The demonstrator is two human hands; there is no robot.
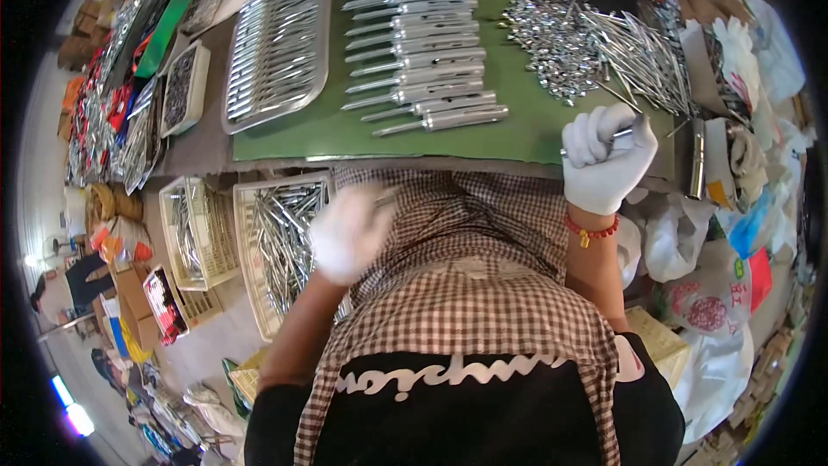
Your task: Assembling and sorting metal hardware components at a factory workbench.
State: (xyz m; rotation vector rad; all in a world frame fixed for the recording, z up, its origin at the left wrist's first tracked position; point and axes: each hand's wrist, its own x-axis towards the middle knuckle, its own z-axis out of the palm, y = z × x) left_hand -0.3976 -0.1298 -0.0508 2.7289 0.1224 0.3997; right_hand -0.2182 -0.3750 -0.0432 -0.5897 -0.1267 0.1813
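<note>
My right hand [608,160], in a white glove, is closed around a thin metal rod [623,132] at the front right edge of the green work mat [328,134]. Only short bits of the rod show between the fingers. My left hand [352,233], also gloved in white, hangs below the table edge, beside a white basket [244,233] of long metal parts [285,242]. Motion blurs its fingers, so whether it holds anything is unclear. Between the hands on the mat, metal tools with thick handles and pointed shafts [444,60] lie in a stacked row.
A metal tray [324,52] of slim metal pieces lies left of the row. At the right are a heap of small shiny parts [552,43] and a pile of thin rods [642,56]. Another basket [228,263] stands lower left; plastic bags [677,242] crowd the right.
</note>
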